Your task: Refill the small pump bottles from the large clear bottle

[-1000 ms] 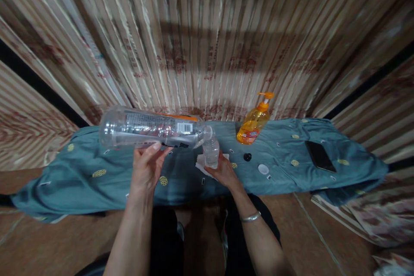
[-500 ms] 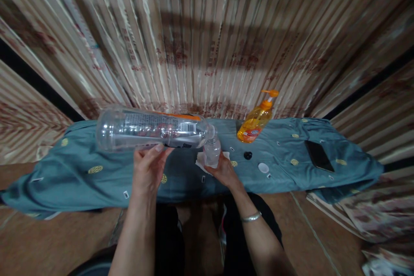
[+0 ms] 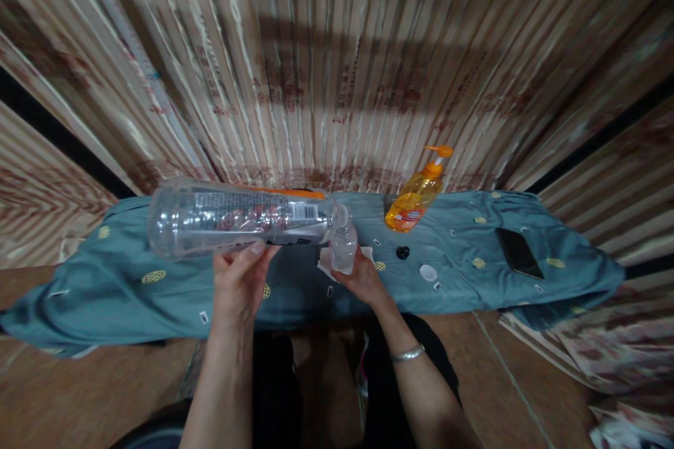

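Observation:
My left hand [image 3: 239,277] grips a large clear bottle [image 3: 236,219] from below; it lies nearly level in the air, its neck pointing right. The mouth of this bottle meets the top of a small clear bottle [image 3: 343,250], which stands upright. Around the small bottle's lower right side are the fingers of my right hand [image 3: 363,277]. A white tissue [image 3: 324,259] lies beneath and beside the small bottle. Whether liquid passes between the two mouths is too small to tell.
On the green cloth-covered table [image 3: 295,302], an orange pump bottle [image 3: 413,200] stands right of centre. A black cap [image 3: 403,252], a white round lid [image 3: 428,273] and a dark phone [image 3: 519,252] lie further right. A striped curtain [image 3: 337,70] hangs behind.
The base of the large bottle has moved slightly left and down, with my left hand shifting a little left. My right hand and the small bottle have barely moved.

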Tool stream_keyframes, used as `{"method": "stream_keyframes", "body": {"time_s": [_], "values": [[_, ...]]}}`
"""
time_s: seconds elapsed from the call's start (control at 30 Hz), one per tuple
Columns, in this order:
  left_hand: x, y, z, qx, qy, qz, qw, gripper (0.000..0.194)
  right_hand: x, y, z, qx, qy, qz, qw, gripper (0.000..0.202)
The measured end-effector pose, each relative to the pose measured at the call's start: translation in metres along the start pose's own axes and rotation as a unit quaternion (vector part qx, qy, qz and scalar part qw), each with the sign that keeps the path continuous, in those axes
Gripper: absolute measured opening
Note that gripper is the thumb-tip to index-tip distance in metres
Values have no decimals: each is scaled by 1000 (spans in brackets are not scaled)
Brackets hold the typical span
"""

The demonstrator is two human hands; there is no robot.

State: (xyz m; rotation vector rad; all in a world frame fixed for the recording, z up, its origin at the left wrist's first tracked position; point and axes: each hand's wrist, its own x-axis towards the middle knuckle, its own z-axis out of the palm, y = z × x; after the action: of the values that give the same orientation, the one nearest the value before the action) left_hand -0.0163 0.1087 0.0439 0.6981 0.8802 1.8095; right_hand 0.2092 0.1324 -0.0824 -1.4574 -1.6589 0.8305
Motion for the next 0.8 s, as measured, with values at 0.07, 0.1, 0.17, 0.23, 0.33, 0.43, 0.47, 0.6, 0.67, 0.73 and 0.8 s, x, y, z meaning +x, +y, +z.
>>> {"method": "stream_keyframes", "body": {"time_s": [0.07,0.1,0.17,0.23,0.33,0.43,0.47,0.6,0.67,0.73,0.8], "values": [[0,-1,-1,2,-5,-3,1000,65,0,-1,0,2,0,-1,1000,70],[0,-1,-2,4,-8,-4,1000,64,0,-1,0,0,-1,0,1000,71],[1,-2,-5,6,-12,-6,1000,60,0,-3,-1,-5,-2,1,1000,72],[1,-3,-6,7,-13,-5,1000,58,0,-4,-2,-8,-6,5,1000,71],[0,-2,-7,6,-14,-2,1000,56,0,-5,-3,-9,-12,4,1000,70],[-1,0,-3,3,-11,-4,1000,55,1,-4,-2,-10,-13,4,1000,70],[-2,1,-1,4,-9,-3,1000,56,1,-4,-2,-11,-12,4,1000,70],[-6,5,10,5,-9,14,1000,63,1,-3,-1,-16,-9,5,1000,74],[-7,7,14,3,-13,23,1000,63,1,-3,-1,-19,-7,7,1000,75],[-7,7,15,-4,-20,30,999,66,1,-2,-1,-21,-6,5,1000,75],[-6,6,15,-9,-24,36,999,70,1,-2,0,-22,-6,-1,1000,76]]}}
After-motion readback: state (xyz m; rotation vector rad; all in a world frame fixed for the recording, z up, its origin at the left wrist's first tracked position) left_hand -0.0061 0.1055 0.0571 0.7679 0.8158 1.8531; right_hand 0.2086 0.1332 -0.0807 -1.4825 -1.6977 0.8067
